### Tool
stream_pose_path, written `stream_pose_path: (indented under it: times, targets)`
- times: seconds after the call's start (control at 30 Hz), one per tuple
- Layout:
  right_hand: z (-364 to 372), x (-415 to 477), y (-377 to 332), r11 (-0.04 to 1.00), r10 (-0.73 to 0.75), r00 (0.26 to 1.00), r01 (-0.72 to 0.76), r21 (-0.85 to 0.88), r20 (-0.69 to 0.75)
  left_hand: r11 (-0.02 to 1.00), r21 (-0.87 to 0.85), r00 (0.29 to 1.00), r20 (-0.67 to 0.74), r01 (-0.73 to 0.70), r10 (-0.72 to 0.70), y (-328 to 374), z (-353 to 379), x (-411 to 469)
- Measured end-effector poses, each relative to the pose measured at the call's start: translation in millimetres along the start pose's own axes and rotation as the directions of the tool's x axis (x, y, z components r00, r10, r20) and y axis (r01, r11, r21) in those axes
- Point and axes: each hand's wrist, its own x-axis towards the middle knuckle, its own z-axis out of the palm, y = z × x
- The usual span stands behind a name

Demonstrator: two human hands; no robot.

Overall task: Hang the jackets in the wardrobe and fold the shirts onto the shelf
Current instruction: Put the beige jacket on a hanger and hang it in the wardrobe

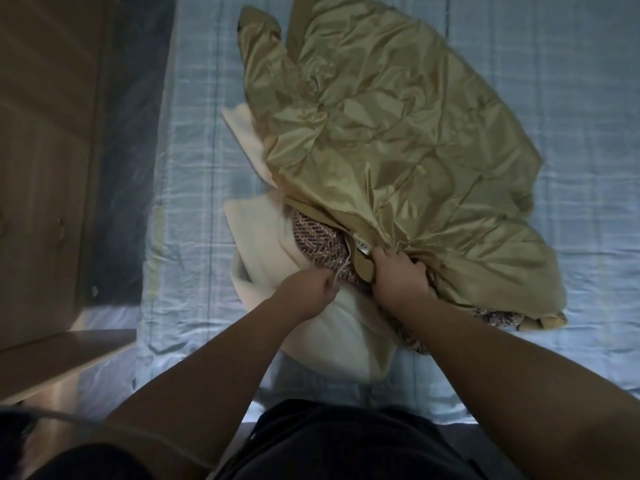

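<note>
A pile of clothes lies on the bed. On top is a tan jacket [398,140], turned so its shiny olive-gold lining shows. Under it a pink-brown tweed jacket [318,242] peeks out, and a cream garment [332,327] lies beneath at the near left. My right hand [398,278] grips the tan jacket at its collar, beside a white label. My left hand [308,289] is closed, pinching a thin loop or cord at the tweed jacket's neck. Most of the tweed jacket is hidden under the tan one.
The bed has a light blue checked sheet [194,168]. A wooden wardrobe [45,150] stands at the left, with an open wooden door or panel [62,355] jutting out low at the near left. A dark gap [138,116] runs between wardrobe and bed.
</note>
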Motion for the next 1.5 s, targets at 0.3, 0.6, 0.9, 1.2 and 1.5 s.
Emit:
stream_pose_path:
  times: [0.3,0.6,0.9,1.2,1.5]
  targets:
    - [-17.4,-31.7,21.8,0.983,-0.020,0.977,0.057,0.174,-0.211,0.946,0.004,0.852,-0.433,-0.324,0.294,26.0,-59.5,-48.8]
    - [-65.3,-82.6,58.3,0.900,-0.020,0.990,0.079,0.430,-0.140,0.916,-0.180,0.815,-0.539,-0.358,0.212,53.5,-88.4,-59.8]
    - [-110.5,-125.2,66.6,0.820,-0.059,0.998,0.047,0.570,0.003,0.916,0.090,0.816,-0.426,-0.392,0.391,60.9,-89.1,-22.1]
    - [-149.3,-168.2,77.1,0.811,-0.005,0.950,0.186,0.554,-0.312,0.927,0.230,0.813,-0.449,-0.296,0.371,94.0,-115.9,-31.6]
    - [-222.2,-202.6,97.5,0.925,0.014,0.807,0.214,0.314,-0.590,0.865,0.125,0.549,-0.727,-0.487,0.414,146.8,-197.6,-67.1]
